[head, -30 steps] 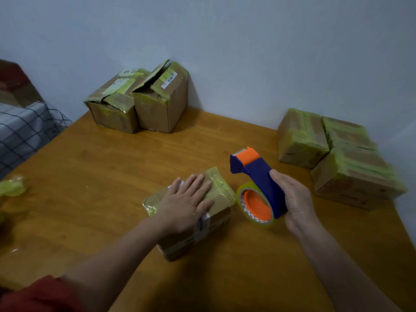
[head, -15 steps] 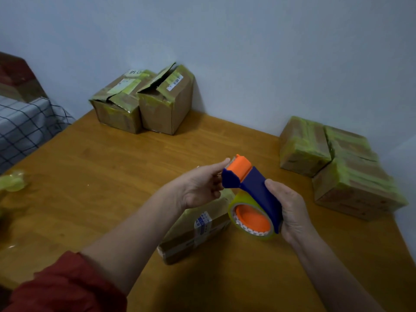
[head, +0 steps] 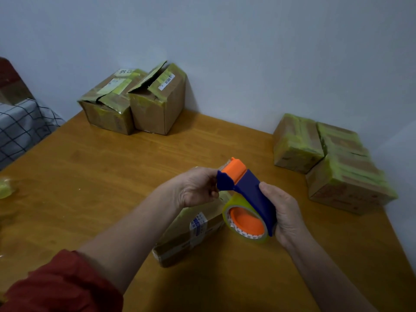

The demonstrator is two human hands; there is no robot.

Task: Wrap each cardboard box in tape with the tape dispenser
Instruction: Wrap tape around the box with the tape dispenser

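My right hand (head: 284,212) grips the blue and orange tape dispenser (head: 247,194) by its handle, lifted above the table, with a yellowish tape roll (head: 245,224) hanging at its lower end. My left hand (head: 198,186) has its curled fingers at the dispenser's front end, by the blue cutter. What the fingertips pinch there is hidden. Below both hands a small flat cardboard box (head: 191,237) with a blue and white label lies on the wooden table (head: 112,176), partly covered by my left forearm.
Two brown boxes (head: 135,102) with torn, open flaps stand at the back left against the wall. A group of tape-wrapped boxes (head: 326,163) sits at the right edge. A checked cloth (head: 20,129) lies off the table's left side, and a crumpled tape scrap (head: 5,188) at far left.
My left hand left the top of the small box and rose to the dispenser's front end. My right hand lifted the dispenser off the table and brought it closer to me.
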